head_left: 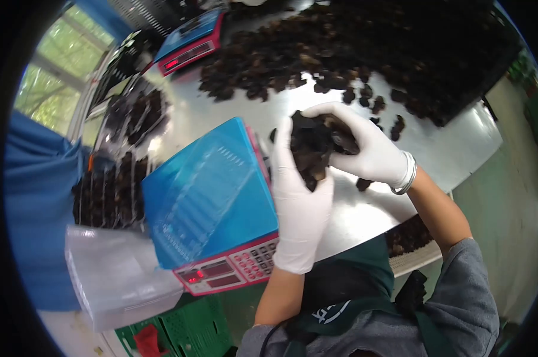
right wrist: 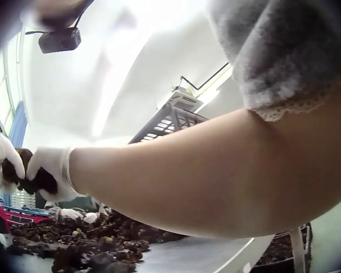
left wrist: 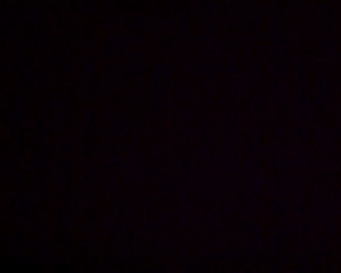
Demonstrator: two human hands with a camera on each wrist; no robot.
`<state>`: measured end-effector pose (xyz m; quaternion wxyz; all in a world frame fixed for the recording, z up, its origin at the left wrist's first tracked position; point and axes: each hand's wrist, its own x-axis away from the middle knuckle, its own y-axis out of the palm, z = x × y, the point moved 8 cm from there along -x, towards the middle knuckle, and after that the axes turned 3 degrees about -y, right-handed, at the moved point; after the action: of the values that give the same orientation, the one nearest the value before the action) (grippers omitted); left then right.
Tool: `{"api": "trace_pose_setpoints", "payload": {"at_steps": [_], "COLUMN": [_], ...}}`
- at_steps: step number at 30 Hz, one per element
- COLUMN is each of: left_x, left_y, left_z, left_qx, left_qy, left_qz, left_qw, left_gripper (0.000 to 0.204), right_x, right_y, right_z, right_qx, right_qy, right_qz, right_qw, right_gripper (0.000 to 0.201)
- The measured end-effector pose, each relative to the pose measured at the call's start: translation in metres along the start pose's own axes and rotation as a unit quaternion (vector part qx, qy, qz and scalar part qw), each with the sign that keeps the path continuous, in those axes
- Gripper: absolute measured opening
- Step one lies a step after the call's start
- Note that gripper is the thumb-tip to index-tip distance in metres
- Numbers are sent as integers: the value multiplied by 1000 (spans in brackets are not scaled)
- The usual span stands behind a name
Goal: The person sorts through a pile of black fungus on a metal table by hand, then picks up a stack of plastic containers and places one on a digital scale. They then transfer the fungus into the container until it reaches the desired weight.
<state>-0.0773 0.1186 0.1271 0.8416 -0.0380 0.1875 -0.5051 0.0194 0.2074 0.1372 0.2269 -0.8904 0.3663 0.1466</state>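
Observation:
Both hands wear white gloves and hold a clump of dark dried mushrooms (head_left: 310,146) between them, above the metal table. My left hand (head_left: 301,199) cups the clump from the near left side, beside the blue-topped scale (head_left: 212,196). From the right, my right hand (head_left: 367,146) curls its fingers over the far side of the clump, thumb underneath. In the right wrist view the dark pieces (right wrist: 42,179) show between the two gloves. The left wrist view is black.
A large heap of dark dried mushrooms (head_left: 316,47) covers the back of the metal table (head_left: 459,143). Another scale (head_left: 189,44) stands at the far left. Clear plastic bags (head_left: 120,273) lie left of the near scale, below filled packs (head_left: 111,193). Loose pieces (head_left: 397,128) lie right of the hands.

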Motion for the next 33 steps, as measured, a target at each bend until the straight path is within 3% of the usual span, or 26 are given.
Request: {"api": "trace_pose_setpoints", "payload": {"at_steps": [2,6,8,10,11,14,15,16,17,20,21,22,24,26,27,31,32,33], "left_x": [-2,0,7,13,19,30,33,38,41,49,53,56,60,60,60,67,71,78], "left_y": [-50,-145,-178,-195,-202,-203,-207,-209,-211,-218,-219,-220,-221,-219,-217,-214,-209,-204], "left_z": [8,0,-24,-35,-42,-31,-32,-29,-28,-22,-20,-16,-19,-19,-17,-2,0,2], "left_qx": [49,-49,-81,-339,-318,-405,-378,-369,-360,-352,-378,-405,-395,-387,-385,-376,-357,-335], "left_qy": [-34,-48,-71,-3,-34,-66,-114,-122,-128,-118,-102,-86,-110,-107,-92,8,32,55], "left_qz": [43,64,36,-29,-18,-16,2,5,9,29,38,47,46,64,81,179,174,169], "left_qw": [997,996,994,940,947,912,919,921,924,928,919,909,911,914,915,909,917,925], "left_gripper": [79,70,73,79,82,83,86,87,88,90,90,89,88,84,82,63,58,54], "right_x": [-33,-74,-81,-77,-75,-71,-76,-82,-87,-87,-81,-69,-47,-39,-41,-48,-44,-36], "right_y": [37,122,162,196,201,169,151,128,101,36,31,38,65,85,91,73,59,41], "right_z": [-27,-43,-30,-16,-15,-33,-38,-38,-40,16,49,66,133,128,131,149,146,142], "right_qx": [-25,74,153,295,302,270,242,166,161,168,220,240,370,458,455,280,269,267], "right_qy": [-74,-184,-174,-142,-129,-161,-123,-121,-114,-65,-23,104,41,19,12,80,49,69], "right_qz": [-40,-69,-107,-197,-207,-188,-219,-180,-143,-19,-35,-115,-134,-163,-145,-190,-202,-199], "right_qw": [996,978,967,924,921,930,937,962,970,983,975,958,918,874,879,938,940,940], "right_gripper": [56,51,47,52,62,71,73,64,59,37,36,42,59,55,42,25,23,23]}}
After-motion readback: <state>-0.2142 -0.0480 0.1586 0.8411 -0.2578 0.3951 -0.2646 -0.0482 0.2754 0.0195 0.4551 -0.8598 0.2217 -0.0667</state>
